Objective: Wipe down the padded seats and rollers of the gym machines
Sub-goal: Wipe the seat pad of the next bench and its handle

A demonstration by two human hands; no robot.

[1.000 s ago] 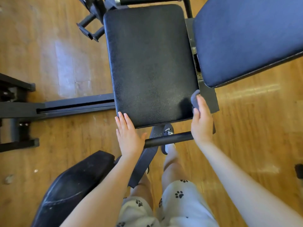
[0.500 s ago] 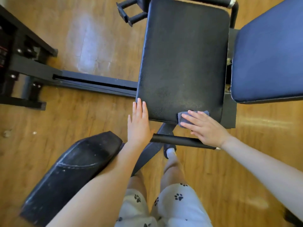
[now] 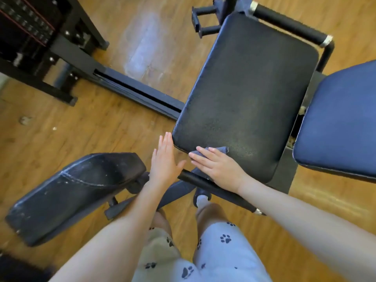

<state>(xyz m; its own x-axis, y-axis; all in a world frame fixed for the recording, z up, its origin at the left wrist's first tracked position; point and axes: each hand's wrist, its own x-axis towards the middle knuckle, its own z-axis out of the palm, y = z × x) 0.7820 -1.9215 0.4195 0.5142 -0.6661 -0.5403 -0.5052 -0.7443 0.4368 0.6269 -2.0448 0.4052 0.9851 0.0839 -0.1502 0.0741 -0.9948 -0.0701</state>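
A black padded seat (image 3: 246,90) fills the middle of the head view. My right hand (image 3: 217,167) lies flat on its near edge, fingers straight, pressing a small grey cloth (image 3: 220,150) onto the pad. My left hand (image 3: 165,161) is open, fingers straight, its fingertips beside the seat's near left corner. A blue padded backrest (image 3: 341,125) sits to the right of the seat. A worn black pad (image 3: 75,192) lies at the lower left.
A black handle bar (image 3: 219,190) runs under my right wrist. Another bar (image 3: 289,27) frames the seat's far side. A dark frame rail (image 3: 138,94) crosses the wooden floor (image 3: 101,131) to a weight stack (image 3: 26,27) at top left. My legs stand below.
My right hand has slid the cloth leftward along the seat's near edge, from the right corner toward the left. My left hand stays by the near left corner. The view has swung.
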